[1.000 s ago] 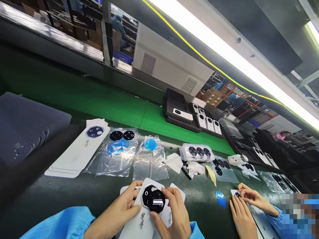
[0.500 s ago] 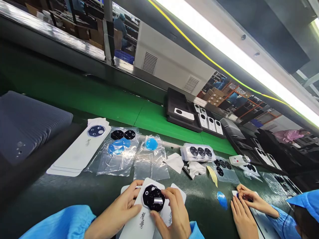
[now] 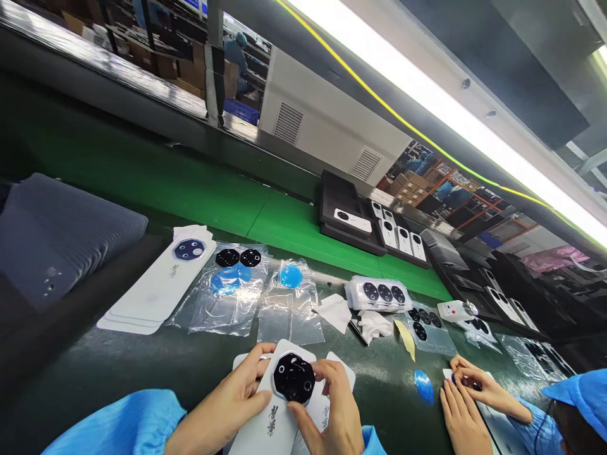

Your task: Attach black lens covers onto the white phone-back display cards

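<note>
My left hand [image 3: 227, 398] grips a white phone back cover [image 3: 263, 433] by its left edge, the thumb lying across its face. Over the octagonal camera area at the cover's top lies a black camera lens plate [image 3: 294, 377] with small holes. My right hand [image 3: 334, 404] has its fingers at the plate's right edge and its thumb at the lower edge. Whether the plate sits fully flat, I cannot tell. Beneath and beside the held cover are more white covers [image 3: 345, 373], partly hidden by my hands.
Left stand dark panels [image 3: 71, 234] and stacked white covers [image 3: 147, 291]. Clear bags [image 3: 222, 309] with black plates and blue film lie ahead, near wipes [image 3: 334, 311] and a white bottle [image 3: 455, 309]. Black trays [image 3: 351, 237] are behind. A co-worker's hands [image 3: 465, 404] work at right.
The black lens plate, earlier tilted and offset to the lower right, now lies over the cover's camera area. My right fingers stay at its edge. The view has shifted slightly.
</note>
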Action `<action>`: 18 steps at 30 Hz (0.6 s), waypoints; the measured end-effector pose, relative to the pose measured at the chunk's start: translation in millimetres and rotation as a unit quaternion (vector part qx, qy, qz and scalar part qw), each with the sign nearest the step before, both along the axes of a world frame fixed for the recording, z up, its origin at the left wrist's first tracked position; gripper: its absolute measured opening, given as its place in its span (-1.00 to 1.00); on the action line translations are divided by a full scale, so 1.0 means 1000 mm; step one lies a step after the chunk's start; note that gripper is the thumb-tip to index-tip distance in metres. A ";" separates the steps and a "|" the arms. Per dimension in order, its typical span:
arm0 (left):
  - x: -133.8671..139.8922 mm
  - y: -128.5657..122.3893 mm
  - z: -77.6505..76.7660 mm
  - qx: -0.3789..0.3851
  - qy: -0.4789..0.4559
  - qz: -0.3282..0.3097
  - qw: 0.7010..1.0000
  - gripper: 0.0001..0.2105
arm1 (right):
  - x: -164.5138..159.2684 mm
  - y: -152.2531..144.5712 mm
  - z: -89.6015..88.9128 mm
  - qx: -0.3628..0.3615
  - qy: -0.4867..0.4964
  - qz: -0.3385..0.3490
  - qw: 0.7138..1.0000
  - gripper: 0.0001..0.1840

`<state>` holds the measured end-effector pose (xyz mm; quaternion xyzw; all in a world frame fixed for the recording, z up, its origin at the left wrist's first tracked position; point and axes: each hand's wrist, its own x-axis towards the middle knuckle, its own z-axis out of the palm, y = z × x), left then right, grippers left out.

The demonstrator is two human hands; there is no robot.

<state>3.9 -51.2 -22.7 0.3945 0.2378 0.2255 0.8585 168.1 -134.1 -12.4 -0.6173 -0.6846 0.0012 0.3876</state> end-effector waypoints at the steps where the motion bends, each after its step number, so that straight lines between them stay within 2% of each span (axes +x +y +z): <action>1: 0.001 0.000 -0.001 -0.001 -0.001 0.004 1.000 -0.31 | 0.000 0.000 0.000 0.003 0.000 0.002 1.000 -0.68; 6: 0.004 -0.001 -0.010 -0.002 0.000 0.020 1.000 -0.28 | 0.000 0.001 0.000 0.012 -0.004 -0.005 1.000 -0.65; 10: 0.004 -0.002 -0.009 -0.002 -0.004 0.023 1.000 -0.29 | 0.002 0.002 -0.001 0.002 -0.016 -0.012 1.000 -0.54; 18: 0.005 -0.004 -0.005 -0.001 -0.009 0.022 1.000 -0.37 | 0.004 0.007 0.000 -0.019 -0.043 0.041 0.998 -0.59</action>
